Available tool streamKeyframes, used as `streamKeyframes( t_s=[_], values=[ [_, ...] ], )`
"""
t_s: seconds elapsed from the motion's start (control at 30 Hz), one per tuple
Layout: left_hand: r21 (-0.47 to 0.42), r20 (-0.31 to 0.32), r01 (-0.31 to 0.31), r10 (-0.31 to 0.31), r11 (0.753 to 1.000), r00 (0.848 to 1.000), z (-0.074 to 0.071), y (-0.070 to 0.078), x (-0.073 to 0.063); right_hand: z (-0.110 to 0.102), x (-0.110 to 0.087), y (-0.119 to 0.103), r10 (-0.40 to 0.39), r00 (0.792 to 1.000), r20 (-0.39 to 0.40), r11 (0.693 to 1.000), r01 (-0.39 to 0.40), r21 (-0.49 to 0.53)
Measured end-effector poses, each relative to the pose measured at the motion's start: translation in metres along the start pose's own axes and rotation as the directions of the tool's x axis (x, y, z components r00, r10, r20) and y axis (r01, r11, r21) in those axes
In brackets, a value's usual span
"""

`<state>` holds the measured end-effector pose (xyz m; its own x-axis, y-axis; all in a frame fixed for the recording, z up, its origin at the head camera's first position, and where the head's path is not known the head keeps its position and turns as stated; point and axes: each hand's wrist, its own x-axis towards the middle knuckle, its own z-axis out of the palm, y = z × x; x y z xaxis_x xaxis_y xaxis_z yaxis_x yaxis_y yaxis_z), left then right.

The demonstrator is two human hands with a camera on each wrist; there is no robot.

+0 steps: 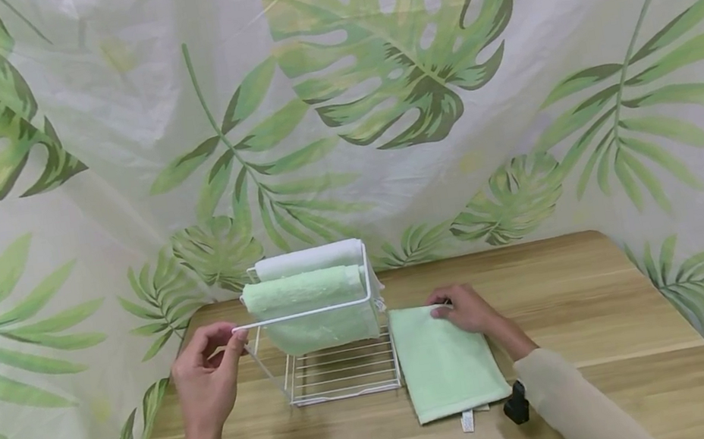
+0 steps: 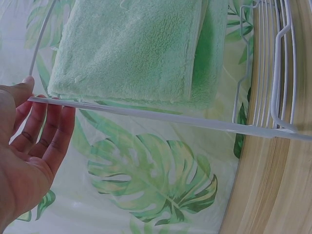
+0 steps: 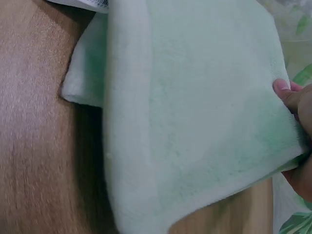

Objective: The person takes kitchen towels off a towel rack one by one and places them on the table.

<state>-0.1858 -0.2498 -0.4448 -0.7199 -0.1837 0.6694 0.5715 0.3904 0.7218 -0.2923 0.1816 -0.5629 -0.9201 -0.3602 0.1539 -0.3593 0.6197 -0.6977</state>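
A white wire rack (image 1: pixel 347 395) stands on the table with a slatted base. Over its rear bar hangs a white towel (image 1: pixel 310 258), and a light green towel (image 1: pixel 308 292) is draped on the bar before it. The front top bar (image 2: pixel 146 114) carries nothing. My left hand (image 1: pixel 208 380) pinches that bar's left corner between thumb and fingers. To the rack's right, my right hand (image 1: pixel 466 309) grips the far edge of a folded green towel (image 1: pixel 447 365), thumb on top. In the right wrist view this towel (image 3: pixel 209 107) is partly raised off the wood; some fingers are hidden behind it.
The wooden table (image 1: pixel 618 331) extends to the right and front of the rack. Behind it hangs a leaf-patterned curtain (image 1: pixel 402 188). A white label (image 1: pixel 468 421) sticks out from the folded towel's near edge. Black wrist devices (image 1: pixel 516 403) sit by both sleeves.
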Motion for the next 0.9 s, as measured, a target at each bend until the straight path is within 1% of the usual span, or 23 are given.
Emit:
streamKeyframes(
  t_s=[0.23, 0.43, 0.6, 0.67, 0.77, 0.9],
  values=[
    [-0.008, 0.001, -0.002, 0.002, 1.0, 1.0, 0.0, -0.002, -0.001, 0.007, 0.0, 0.006, 0.085, 0.996, 0.003, 0.996, -0.085, -0.009],
    [0.002, -0.003, -0.002, 0.002, 1.0, 1.0, 0.0, -0.002, 0.0, 0.008, -0.002, 0.007, 0.099, 0.995, 0.009, 0.995, -0.099, -0.009],
    [-0.003, -0.001, 0.0, 0.0, 1.0, 1.0, 0.0, 0.0, 0.0, 0.006, -0.001, 0.002, 0.096, 0.995, 0.01, 0.995, -0.096, -0.041],
    [-0.007, 0.001, 0.003, -0.003, 1.0, 1.0, 0.0, 0.0, 0.0, 0.003, 0.0, -0.004, 0.093, 0.996, 0.008, 0.995, -0.092, -0.042],
    [-0.011, 0.0, 0.006, -0.006, 1.0, 1.0, 0.0, 0.0, 0.0, -0.007, 0.001, -0.02, 0.064, 0.998, 0.004, 0.998, -0.064, -0.029],
    [-0.009, -0.004, 0.004, -0.004, 1.0, 1.0, 0.0, 0.0, 0.0, -0.026, 0.004, -0.055, -0.024, 0.999, -0.02, 1.0, 0.024, -0.016]
  ],
)
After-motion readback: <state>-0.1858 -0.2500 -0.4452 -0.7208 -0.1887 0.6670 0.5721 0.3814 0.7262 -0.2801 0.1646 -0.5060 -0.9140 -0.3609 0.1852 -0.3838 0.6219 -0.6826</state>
